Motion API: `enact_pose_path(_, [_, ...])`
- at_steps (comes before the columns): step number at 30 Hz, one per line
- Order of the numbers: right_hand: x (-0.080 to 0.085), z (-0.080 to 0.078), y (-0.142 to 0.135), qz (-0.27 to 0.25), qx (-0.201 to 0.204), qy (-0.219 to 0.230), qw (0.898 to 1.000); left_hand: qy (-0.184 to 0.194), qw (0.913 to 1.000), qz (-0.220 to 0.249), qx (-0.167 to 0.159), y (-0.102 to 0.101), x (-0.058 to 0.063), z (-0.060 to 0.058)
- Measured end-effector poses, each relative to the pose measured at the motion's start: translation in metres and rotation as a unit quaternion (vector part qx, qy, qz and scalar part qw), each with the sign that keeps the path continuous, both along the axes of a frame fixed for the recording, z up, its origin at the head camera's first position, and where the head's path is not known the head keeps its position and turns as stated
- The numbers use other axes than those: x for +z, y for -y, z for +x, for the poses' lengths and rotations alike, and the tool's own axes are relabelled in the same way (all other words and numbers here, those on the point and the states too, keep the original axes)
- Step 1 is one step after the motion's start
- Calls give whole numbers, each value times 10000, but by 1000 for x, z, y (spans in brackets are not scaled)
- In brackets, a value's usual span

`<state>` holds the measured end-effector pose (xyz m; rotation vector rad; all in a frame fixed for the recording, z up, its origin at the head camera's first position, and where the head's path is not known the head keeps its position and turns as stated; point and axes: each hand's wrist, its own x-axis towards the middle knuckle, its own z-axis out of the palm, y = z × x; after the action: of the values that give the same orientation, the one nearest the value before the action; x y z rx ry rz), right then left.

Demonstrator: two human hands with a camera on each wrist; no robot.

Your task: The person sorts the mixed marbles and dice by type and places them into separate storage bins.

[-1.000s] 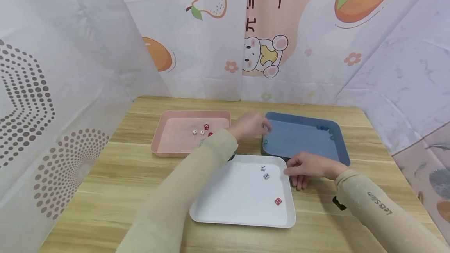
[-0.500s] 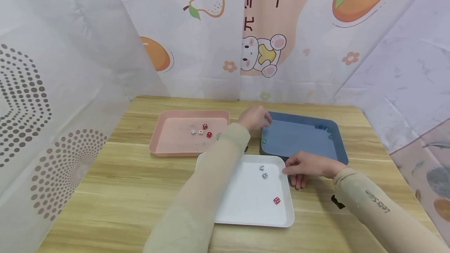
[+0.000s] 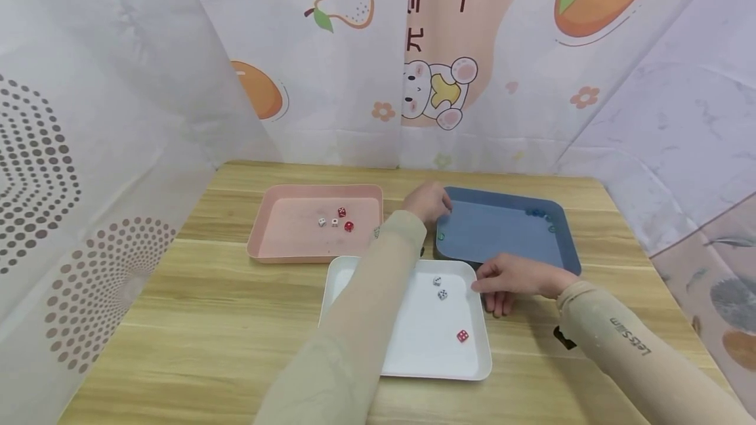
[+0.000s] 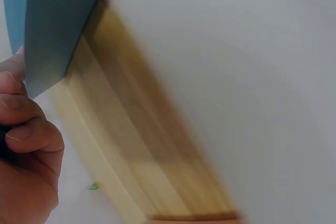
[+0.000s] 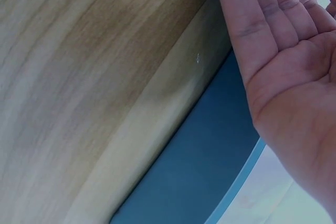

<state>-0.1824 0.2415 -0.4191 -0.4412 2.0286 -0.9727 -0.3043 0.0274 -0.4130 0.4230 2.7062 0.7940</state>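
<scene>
My left hand (image 3: pixel 426 202) is at the left rim of the blue tray (image 3: pixel 502 235). In the left wrist view one finger of the left hand (image 4: pixel 29 135) reaches behind the tray's wall (image 4: pixel 58 30) while the others curl outside it. My right hand (image 3: pixel 520 277) holds the white tray (image 3: pixel 413 346) at its right rim, near the back corner, a digit over the edge and fingers outside. White dice (image 3: pixel 442 294) and a red die (image 3: pixel 462 336) lie in the white tray. Small green and blue glass-like pieces (image 3: pixel 537 213) lie in the blue tray.
A pink tray (image 3: pixel 289 235) stands at the back left, with white dice (image 3: pixel 334 222) and red dice (image 3: pixel 349 226) in it. My left forearm (image 3: pixel 354 340) passes over the white tray. A printed curtain (image 3: pixel 331 84) hangs behind the wooden table (image 3: pixel 207 320).
My left hand has shifted slightly toward the back along the blue tray's rim, and its forearm has swung right over the white tray. The right hand stays at the white tray's rim.
</scene>
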Motion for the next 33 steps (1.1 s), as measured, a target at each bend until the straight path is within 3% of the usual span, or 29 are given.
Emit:
enact_pose_path(6, [-1,0,1,-44,-39,2,10000,-147,9996,-198,142,-3,-1,-1])
enact_pose_path(11, [-1,0,0,-36,-24,-19,10000,-292,9975,-454,446,-8,1,-1])
enact_pose_path(22, [-2,-1,1,-39,26,-27,10000,-183,9900,-887,1084,-17,-1,0])
enact_pose_path(33, [-3,1,0,-48,-15,-75,10000,-425,9825,-1434,1109,-24,-6,3])
